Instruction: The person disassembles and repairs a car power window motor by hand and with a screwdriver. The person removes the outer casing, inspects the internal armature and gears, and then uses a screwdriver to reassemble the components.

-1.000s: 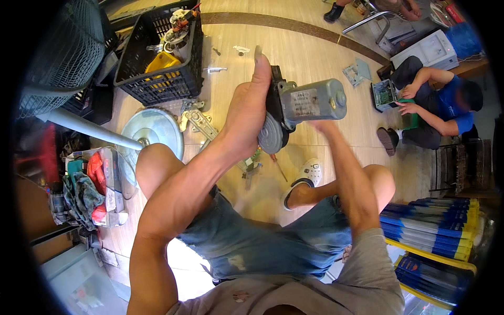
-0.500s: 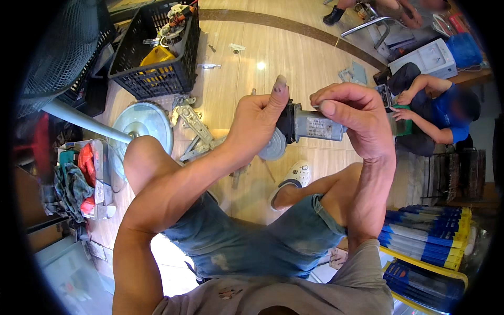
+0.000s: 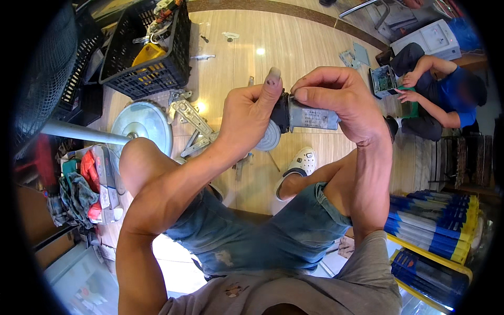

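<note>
The scene is brightly and evenly lit from above, with small glare spots on the glossy wooden floor (image 3: 257, 51) and soft, faint shadows. Fisheye distortion bends straight edges toward the rim, where a black vignette closes in. The centre is sharp; the far person (image 3: 446, 89) looks slightly blurred.

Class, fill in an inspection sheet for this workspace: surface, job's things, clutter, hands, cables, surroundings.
Surface: pale wooden floor.
Job's things: small grey motor with a round end, held up in both hands.
Clutter: black crate of parts, metal bracket, round fan base.
Hands: left hand and right hand each grip the motor.
Cables: nothing seen clearly.
Surroundings: a seated person nearby; stacked blue boxes.
</note>
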Action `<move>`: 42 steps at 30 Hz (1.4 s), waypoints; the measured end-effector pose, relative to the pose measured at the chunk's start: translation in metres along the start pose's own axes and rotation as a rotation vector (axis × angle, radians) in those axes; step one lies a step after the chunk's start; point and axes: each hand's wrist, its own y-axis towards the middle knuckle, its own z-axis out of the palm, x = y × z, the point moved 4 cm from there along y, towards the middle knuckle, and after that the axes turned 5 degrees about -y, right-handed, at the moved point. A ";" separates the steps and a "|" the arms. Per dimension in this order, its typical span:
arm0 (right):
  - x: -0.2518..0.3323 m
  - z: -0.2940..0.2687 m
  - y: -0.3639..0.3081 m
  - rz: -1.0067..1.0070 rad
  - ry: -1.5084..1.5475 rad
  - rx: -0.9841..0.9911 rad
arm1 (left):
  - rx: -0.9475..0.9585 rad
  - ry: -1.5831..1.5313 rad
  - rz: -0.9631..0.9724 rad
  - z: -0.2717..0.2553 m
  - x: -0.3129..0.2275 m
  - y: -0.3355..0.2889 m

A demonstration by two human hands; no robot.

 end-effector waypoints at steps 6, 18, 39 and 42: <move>0.001 -0.008 0.002 0.034 -0.052 -0.011 | -0.005 -0.024 0.036 0.003 -0.004 -0.002; 0.005 -0.001 0.002 0.021 -0.103 0.057 | -0.038 0.000 0.039 -0.002 -0.003 -0.005; 0.015 0.001 0.015 -0.099 -0.245 0.191 | -0.012 -0.103 -0.026 -0.001 -0.008 -0.012; 0.017 0.002 0.019 -0.127 -0.282 0.236 | -0.020 -0.076 -0.033 -0.008 0.001 -0.007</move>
